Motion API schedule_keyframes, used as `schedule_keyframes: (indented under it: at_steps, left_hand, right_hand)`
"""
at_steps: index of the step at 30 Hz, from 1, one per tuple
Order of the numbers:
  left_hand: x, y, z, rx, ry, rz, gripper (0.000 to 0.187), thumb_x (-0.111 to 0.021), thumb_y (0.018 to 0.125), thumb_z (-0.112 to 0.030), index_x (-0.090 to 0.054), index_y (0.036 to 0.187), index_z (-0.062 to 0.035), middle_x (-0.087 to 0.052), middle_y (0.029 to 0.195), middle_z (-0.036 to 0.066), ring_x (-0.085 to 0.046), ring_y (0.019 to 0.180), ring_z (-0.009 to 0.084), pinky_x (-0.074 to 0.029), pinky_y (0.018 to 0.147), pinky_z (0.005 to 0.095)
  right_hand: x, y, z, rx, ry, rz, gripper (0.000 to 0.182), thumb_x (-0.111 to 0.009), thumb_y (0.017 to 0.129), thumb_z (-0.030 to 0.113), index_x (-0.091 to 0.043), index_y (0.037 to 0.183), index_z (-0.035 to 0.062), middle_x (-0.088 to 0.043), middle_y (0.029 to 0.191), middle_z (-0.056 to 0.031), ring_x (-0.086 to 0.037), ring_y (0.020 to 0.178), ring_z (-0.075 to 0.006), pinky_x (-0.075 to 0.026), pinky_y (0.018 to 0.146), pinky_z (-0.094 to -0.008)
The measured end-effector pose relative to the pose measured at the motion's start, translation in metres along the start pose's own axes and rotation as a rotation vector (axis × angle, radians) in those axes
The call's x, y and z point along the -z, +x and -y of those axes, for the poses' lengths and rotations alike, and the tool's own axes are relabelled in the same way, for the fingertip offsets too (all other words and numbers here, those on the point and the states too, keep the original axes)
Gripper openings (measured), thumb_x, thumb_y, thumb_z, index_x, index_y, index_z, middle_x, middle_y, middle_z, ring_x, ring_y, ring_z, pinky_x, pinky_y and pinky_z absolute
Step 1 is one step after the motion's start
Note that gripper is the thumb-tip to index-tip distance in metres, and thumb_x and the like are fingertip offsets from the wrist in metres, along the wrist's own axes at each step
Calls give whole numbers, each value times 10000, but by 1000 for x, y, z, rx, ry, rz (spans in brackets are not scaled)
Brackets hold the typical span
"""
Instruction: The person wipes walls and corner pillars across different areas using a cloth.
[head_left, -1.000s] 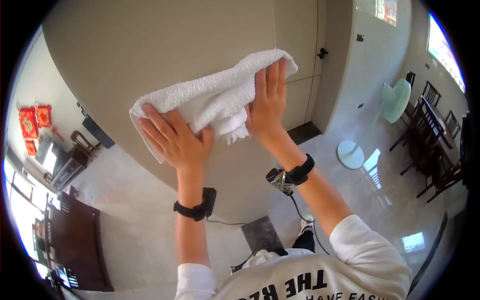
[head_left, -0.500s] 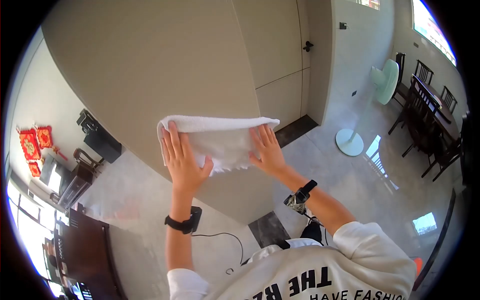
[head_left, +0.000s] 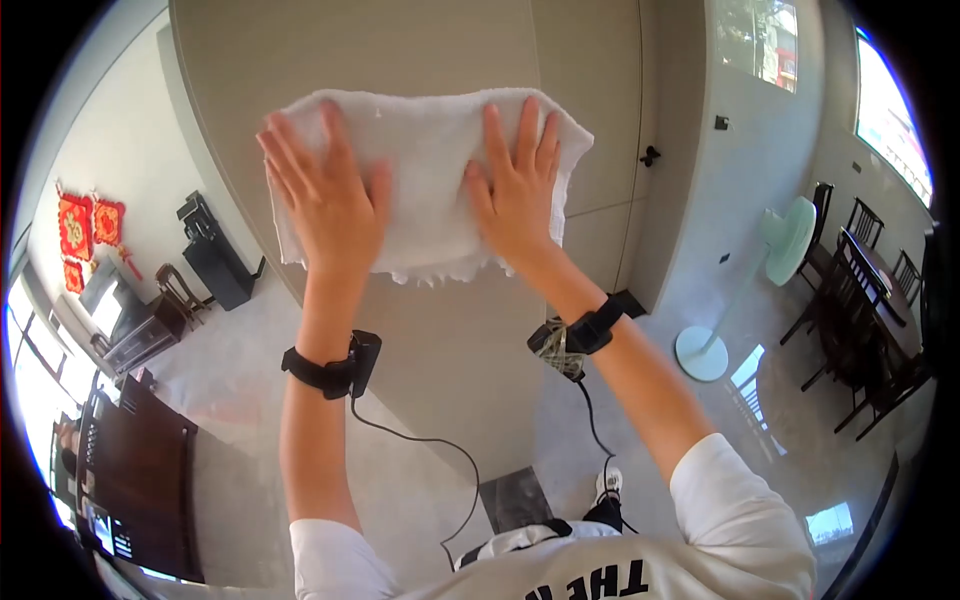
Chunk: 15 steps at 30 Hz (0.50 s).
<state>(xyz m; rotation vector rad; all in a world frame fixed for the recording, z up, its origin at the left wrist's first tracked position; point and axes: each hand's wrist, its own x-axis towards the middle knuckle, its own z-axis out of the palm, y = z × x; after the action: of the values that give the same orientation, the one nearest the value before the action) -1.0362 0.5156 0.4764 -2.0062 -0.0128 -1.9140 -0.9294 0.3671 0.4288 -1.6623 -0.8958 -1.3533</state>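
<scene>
Both hands [head_left: 335,215] [head_left: 517,205] lie spread on a white towel [head_left: 428,180], seemingly against beige panelling [head_left: 400,45].

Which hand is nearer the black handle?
The right hand, on the side of the white cloth toward the black handle; the left hand is farther away.

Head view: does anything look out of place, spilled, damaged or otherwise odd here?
The white cloth has a ragged, frayed-looking lower edge between the left hand and right hand, unlike its smoother top edge. A cable also hangs loose from the black device near the left hand. No spill shows on the floor.
</scene>
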Motion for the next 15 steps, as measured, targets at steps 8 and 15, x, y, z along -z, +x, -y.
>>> schedule_keyframes:
  at_steps: [8, 15]
  left_hand:
    - [-2, -53, -35, -101, 94, 333, 585, -445, 789, -389, -448, 1324, -152, -295, 1443, 97, -246, 1297, 435, -238, 1014, 539]
    - [-6, -134, -43, -336, 130, 391, 555, -470, 784, -377, -510, 1250, -79, -354, 1420, 49, -325, 1301, 289, -162, 1090, 397]
  right_hand:
    - [-15, -45, 1, 231, -93, 92, 347, -549, 770, 201, -613, 1091, 88, -338, 1420, -134, -290, 1318, -361, -303, 981, -524]
    - [-11, -111, -24, 413, -59, 263, 365, -564, 777, 184, -591, 1107, 29, -405, 1364, -135, -395, 1251, -309, -381, 969, -422]
